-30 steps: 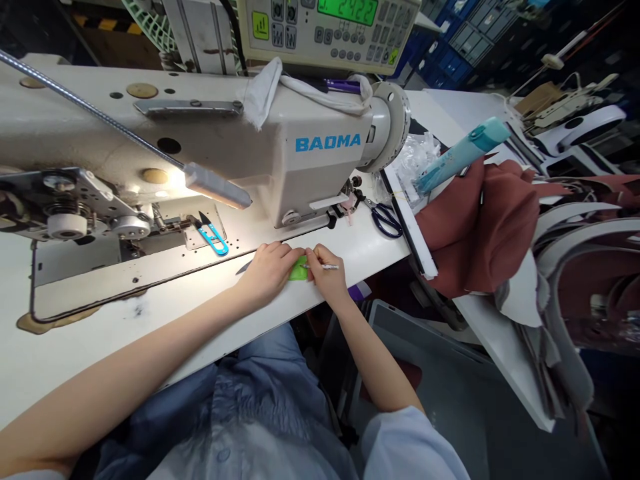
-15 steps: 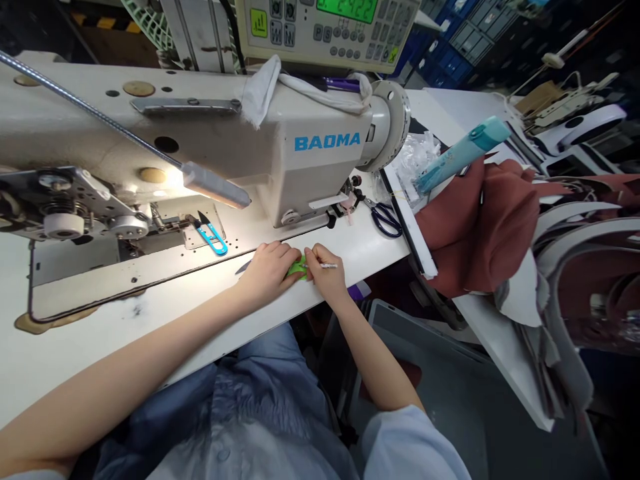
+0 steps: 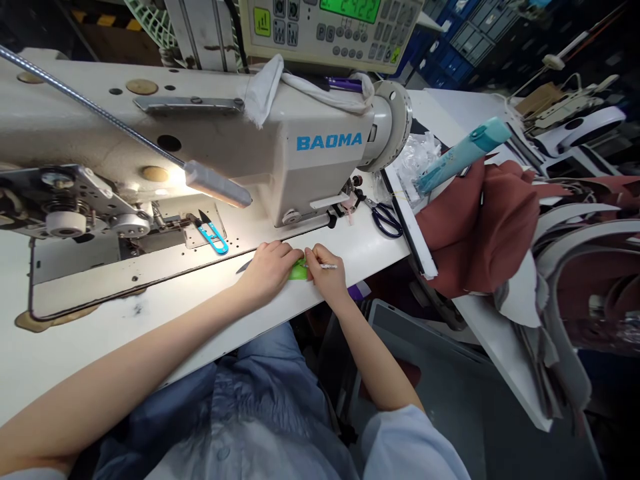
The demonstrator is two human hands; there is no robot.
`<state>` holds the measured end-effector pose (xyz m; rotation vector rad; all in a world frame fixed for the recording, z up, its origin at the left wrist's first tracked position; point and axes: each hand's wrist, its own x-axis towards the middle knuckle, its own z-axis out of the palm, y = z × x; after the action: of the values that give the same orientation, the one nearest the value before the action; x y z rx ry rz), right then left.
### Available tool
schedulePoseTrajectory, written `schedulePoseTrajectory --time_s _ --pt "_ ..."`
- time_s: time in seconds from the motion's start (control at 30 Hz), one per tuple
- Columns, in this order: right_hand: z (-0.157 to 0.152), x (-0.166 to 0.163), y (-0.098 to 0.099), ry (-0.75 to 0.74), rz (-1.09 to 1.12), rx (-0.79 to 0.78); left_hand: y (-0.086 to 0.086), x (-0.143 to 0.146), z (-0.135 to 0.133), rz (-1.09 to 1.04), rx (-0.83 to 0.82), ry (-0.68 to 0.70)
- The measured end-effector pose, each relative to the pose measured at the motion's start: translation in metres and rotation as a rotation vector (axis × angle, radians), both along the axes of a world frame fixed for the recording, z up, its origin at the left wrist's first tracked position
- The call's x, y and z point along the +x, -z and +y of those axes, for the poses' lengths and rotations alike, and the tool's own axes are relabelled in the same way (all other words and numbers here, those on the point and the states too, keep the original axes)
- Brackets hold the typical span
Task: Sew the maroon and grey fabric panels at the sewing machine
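My left hand (image 3: 269, 268) lies on the white table in front of the sewing machine, its fingers together and curved over a bright green piece (image 3: 299, 271) that looks like a slip of paper. Most of that piece is under the hand. From the hand's left side sticks out a dark pointed tip (image 3: 243, 267); what it belongs to is hidden. My right hand (image 3: 327, 275) pinches a thin pale patterned pen (image 3: 329, 266), its writing end at the green piece. Left of both hands, blue-handled thread snips (image 3: 214, 238) rest on the machine bed.
The sewing machine (image 3: 320, 175) stands right behind my hands, with a lamp (image 3: 217, 185) low over its bed. To the right are dark-handled scissors (image 3: 386, 220), a teal case (image 3: 464, 155) and reddish-brown fabric (image 3: 480, 230). A grey bin (image 3: 430, 327) stands below the table edge.
More of the green piece now shows between my hands, and my left thumb no longer lies across it. My right hand keeps the pen at almost the same spot.
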<state>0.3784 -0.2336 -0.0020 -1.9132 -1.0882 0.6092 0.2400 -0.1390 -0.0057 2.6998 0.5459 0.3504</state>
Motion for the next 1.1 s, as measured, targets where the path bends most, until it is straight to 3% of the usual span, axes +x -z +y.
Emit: schedulePoseTrajectory --time_s 0.43,0.63,0.87,1.1 --pt "-0.0010 -0.0004 0.0021 0.012 0.025 0.016 -0.0001 -0.0002 -0.0019 -0.031 0.010 0.004" --pt "-0.0020 -0.0006 -0.0001 0.085 0.154 0.099 -0.0010 -0.0012 -0.0016 -0.042 -0.038 -0.004" --pt "-0.0003 -0.0005 0.0001 -0.003 -0.009 -0.010 -0.0042 -0.0007 -0.0008 -0.005 -0.027 0.014" --pt "-0.0008 -0.0006 -0.0004 0.007 -0.014 0.013 -0.0029 0.0004 -0.0026 -0.022 -0.004 0.000"
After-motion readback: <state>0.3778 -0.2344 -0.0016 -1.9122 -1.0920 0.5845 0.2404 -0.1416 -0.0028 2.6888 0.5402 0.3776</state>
